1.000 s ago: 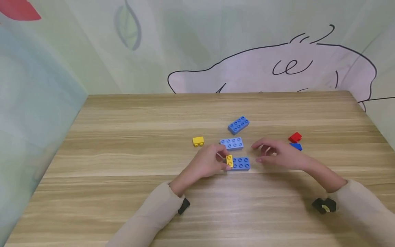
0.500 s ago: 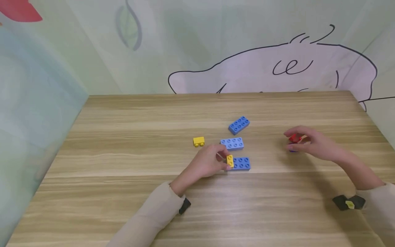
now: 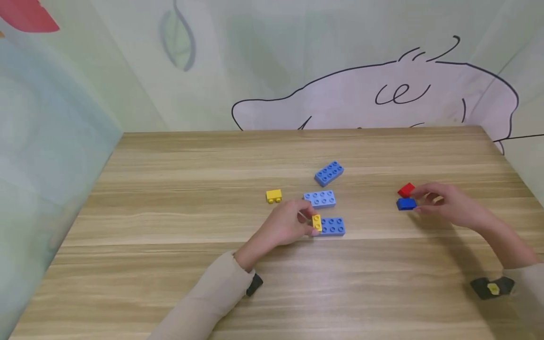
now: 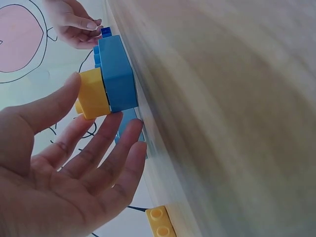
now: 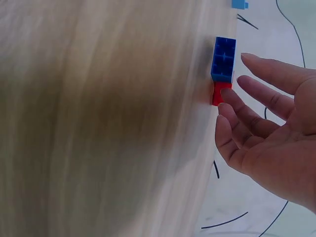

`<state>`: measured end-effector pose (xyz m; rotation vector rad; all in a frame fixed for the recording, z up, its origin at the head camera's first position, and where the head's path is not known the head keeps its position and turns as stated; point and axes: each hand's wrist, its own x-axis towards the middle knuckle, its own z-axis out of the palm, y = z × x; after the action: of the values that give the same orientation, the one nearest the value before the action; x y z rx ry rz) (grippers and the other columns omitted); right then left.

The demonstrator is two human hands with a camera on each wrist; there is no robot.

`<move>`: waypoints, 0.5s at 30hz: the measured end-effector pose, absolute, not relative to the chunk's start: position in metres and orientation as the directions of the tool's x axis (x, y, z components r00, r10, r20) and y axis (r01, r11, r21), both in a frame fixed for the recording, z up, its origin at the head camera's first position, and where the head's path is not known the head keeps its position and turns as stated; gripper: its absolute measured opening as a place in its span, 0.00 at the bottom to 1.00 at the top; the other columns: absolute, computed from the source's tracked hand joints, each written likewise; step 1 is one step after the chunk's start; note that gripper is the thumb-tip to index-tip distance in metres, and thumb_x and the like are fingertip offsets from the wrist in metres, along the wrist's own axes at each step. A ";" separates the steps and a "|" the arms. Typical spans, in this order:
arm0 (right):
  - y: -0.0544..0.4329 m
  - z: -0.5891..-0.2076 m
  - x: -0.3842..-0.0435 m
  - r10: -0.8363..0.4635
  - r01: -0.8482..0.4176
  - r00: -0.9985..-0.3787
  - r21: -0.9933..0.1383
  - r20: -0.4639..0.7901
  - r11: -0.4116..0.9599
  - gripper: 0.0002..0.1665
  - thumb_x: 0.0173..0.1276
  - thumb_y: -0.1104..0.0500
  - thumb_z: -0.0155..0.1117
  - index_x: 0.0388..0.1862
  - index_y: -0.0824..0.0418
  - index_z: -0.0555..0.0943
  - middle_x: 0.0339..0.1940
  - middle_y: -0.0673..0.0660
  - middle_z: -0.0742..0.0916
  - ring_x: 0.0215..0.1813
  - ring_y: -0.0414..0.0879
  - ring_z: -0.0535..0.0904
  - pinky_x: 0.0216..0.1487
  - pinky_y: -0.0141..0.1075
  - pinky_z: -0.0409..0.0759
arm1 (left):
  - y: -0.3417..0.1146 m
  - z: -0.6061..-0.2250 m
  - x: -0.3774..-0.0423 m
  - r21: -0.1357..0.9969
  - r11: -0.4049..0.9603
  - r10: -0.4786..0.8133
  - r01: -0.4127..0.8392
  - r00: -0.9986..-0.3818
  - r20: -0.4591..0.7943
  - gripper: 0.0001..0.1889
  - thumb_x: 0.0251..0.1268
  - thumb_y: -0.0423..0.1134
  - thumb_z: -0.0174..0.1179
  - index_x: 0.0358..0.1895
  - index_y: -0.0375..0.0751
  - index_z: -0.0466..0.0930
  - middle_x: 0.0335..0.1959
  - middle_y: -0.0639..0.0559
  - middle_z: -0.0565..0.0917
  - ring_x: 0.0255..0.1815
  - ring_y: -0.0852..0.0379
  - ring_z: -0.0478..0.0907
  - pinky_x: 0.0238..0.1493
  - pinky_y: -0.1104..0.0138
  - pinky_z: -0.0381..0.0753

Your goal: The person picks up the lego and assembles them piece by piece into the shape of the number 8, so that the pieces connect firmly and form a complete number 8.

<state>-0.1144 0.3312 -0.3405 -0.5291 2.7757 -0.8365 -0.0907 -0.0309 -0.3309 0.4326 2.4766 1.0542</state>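
My left hand (image 3: 285, 222) pinches a small yellow brick (image 3: 316, 222) between thumb and fingers. That brick sits on the left end of a blue eight-stud brick (image 3: 333, 226); in the left wrist view the yellow brick (image 4: 95, 94) is against the blue brick (image 4: 117, 74). To the right, my right hand (image 3: 450, 205) holds nothing, its fingers relaxed and parted. Its fingertips are right beside a red brick (image 3: 406, 190) and a dark blue brick (image 3: 406, 204). In the right wrist view the dark blue brick (image 5: 223, 59) shows its hollow underside, and a finger partly covers the red brick (image 5: 218, 96).
Behind the left hand lies a light blue eight-stud brick (image 3: 319, 199), with another blue brick (image 3: 329, 173) set at an angle farther back. A yellow brick (image 3: 274, 196) lies on its side to the left. The wooden table (image 3: 170, 198) meets a printed backdrop (image 3: 272, 56).
My right hand has moved right from beside the stacked bricks, passed over the red and dark blue bricks, and drawn back to their right, uncovering both. The left hand stays on the yellow brick.
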 end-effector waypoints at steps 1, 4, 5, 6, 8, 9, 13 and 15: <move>0.330 -0.341 -0.115 -0.390 -0.274 -0.916 -0.566 -0.093 0.778 0.17 0.56 0.66 0.67 0.45 0.67 0.78 0.41 0.58 0.82 0.37 0.39 0.74 0.36 0.26 0.75 | -0.031 -0.331 -0.091 0.736 0.666 0.432 0.121 -0.867 -0.249 0.13 0.49 0.37 0.69 0.40 0.45 0.79 0.38 0.54 0.79 0.39 0.58 0.76 0.40 0.68 0.76; 0.326 -0.343 -0.117 -0.389 -0.256 -0.913 -0.568 -0.124 0.782 0.18 0.57 0.65 0.67 0.46 0.67 0.78 0.40 0.57 0.82 0.38 0.43 0.76 0.36 0.28 0.76 | -0.031 -0.331 -0.090 0.737 0.664 0.434 0.123 -0.866 -0.247 0.13 0.49 0.37 0.69 0.40 0.45 0.79 0.38 0.54 0.79 0.39 0.58 0.76 0.40 0.68 0.76; 0.324 -0.343 -0.117 -0.396 -0.256 -0.909 -0.574 -0.131 0.778 0.18 0.56 0.64 0.67 0.46 0.67 0.77 0.39 0.56 0.82 0.39 0.44 0.76 0.36 0.28 0.76 | -0.031 -0.331 -0.090 0.737 0.664 0.434 0.123 -0.866 -0.247 0.13 0.50 0.37 0.68 0.40 0.45 0.79 0.38 0.54 0.79 0.39 0.58 0.76 0.40 0.68 0.76; 0.322 -0.343 -0.118 -0.404 -0.261 -0.905 -0.579 -0.132 0.773 0.18 0.56 0.65 0.67 0.46 0.67 0.77 0.38 0.56 0.82 0.38 0.44 0.76 0.36 0.29 0.76 | -0.031 -0.331 -0.090 0.738 0.664 0.436 0.125 -0.866 -0.246 0.13 0.50 0.37 0.68 0.40 0.45 0.79 0.38 0.54 0.79 0.39 0.58 0.76 0.39 0.68 0.76; 0.319 -0.344 -0.118 -0.425 -0.279 -0.897 -0.591 -0.122 0.757 0.18 0.56 0.66 0.67 0.46 0.68 0.77 0.37 0.55 0.82 0.38 0.41 0.76 0.36 0.30 0.77 | -0.031 -0.331 -0.090 0.738 0.663 0.436 0.125 -0.866 -0.245 0.13 0.50 0.37 0.68 0.40 0.45 0.79 0.38 0.54 0.79 0.39 0.58 0.76 0.39 0.69 0.76; 0.317 -0.344 -0.119 -0.437 -0.290 -0.892 -0.596 -0.116 0.749 0.18 0.55 0.67 0.67 0.46 0.69 0.77 0.36 0.55 0.82 0.37 0.40 0.76 0.35 0.30 0.77 | -0.031 -0.331 -0.090 0.738 0.664 0.435 0.125 -0.866 -0.245 0.13 0.50 0.37 0.68 0.40 0.45 0.79 0.38 0.54 0.79 0.39 0.59 0.76 0.39 0.69 0.76; 0.314 -0.344 -0.120 -0.463 -0.323 -0.882 -0.598 -0.092 0.734 0.19 0.53 0.69 0.67 0.46 0.69 0.77 0.34 0.53 0.81 0.35 0.35 0.74 0.34 0.30 0.77 | -0.031 -0.332 -0.090 0.736 0.665 0.432 0.124 -0.868 -0.244 0.13 0.49 0.38 0.69 0.40 0.45 0.79 0.38 0.54 0.79 0.39 0.59 0.76 0.39 0.69 0.76; 0.314 -0.345 -0.120 -0.470 -0.330 -0.878 -0.598 -0.090 0.731 0.19 0.53 0.68 0.68 0.46 0.70 0.77 0.34 0.53 0.81 0.35 0.35 0.74 0.34 0.29 0.76 | -0.031 -0.332 -0.090 0.735 0.666 0.430 0.124 -0.869 -0.244 0.13 0.49 0.38 0.69 0.40 0.45 0.79 0.38 0.55 0.79 0.39 0.59 0.76 0.39 0.69 0.75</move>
<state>-0.1202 0.3136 -0.3452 -0.6338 2.6994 -0.8663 -0.0903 -0.0308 -0.3321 0.4346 2.4838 1.0537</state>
